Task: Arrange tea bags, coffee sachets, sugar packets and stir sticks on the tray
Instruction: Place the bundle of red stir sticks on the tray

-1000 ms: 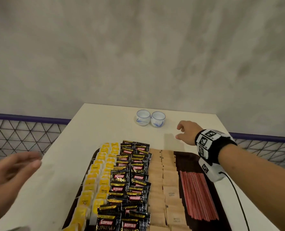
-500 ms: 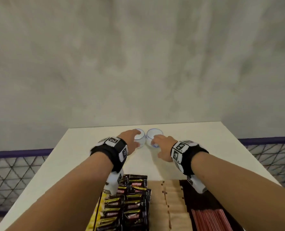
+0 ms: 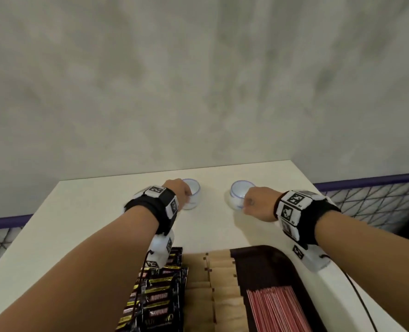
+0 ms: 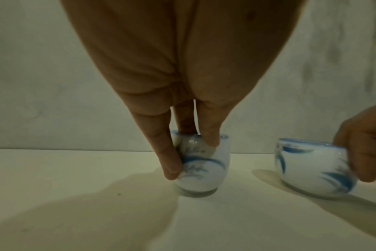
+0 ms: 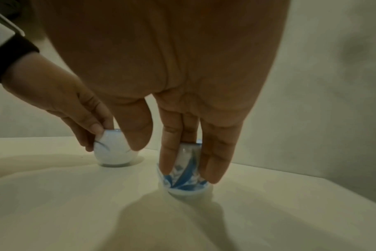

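Observation:
Two small white cups with blue painting stand apart near the far edge of the table. My left hand [image 3: 183,191] grips the left cup [image 3: 194,196] from above, fingers [image 4: 170,159] curled round its side [image 4: 204,173]. My right hand [image 3: 256,202] grips the right cup [image 3: 235,194], fingers [image 5: 215,161] down its wall [image 5: 186,171]; this cup leans a little. The dark tray [image 3: 277,255] lies nearer to me, holding black coffee sachets [image 3: 160,295], tan sugar packets [image 3: 220,271] and red stir sticks [image 3: 275,310]. My left forearm hides the tea bags.
The white table [image 3: 103,224] ends just beyond the cups against a grey wall [image 3: 198,80]. A purple-railed mesh fence [image 3: 366,195] runs on both sides. Bare tabletop lies between the cups and the tray, and left of my left arm.
Both hands reached the two cups, which stood side by side, took hold of one each and drew them apart, left cup leftward, right cup rightward. The head view has shifted forward.

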`<move>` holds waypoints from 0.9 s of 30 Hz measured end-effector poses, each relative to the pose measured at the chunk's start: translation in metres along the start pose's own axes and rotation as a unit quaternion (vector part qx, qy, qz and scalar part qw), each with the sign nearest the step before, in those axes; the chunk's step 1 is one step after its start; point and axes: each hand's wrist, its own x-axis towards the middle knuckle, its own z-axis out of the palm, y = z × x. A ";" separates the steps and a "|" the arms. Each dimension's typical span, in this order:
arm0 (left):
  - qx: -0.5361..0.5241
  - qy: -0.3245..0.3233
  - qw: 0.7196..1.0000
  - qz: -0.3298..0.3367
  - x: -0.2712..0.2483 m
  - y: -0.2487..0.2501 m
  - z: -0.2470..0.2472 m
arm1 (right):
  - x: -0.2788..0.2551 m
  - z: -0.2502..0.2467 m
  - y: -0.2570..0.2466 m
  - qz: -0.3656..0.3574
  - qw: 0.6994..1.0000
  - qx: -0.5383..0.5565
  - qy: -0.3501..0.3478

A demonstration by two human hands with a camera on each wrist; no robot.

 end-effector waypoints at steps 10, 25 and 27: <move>-0.059 -0.077 0.990 0.099 -0.013 0.116 0.016 | -0.146 0.041 0.088 0.064 0.993 0.086 0.052; -0.153 -0.094 0.952 0.247 -0.092 0.200 0.053 | -0.270 0.111 0.066 0.001 0.988 0.095 0.120; -0.151 -0.086 0.952 0.252 -0.098 0.197 0.057 | -0.279 0.115 0.060 -0.052 0.988 0.059 0.134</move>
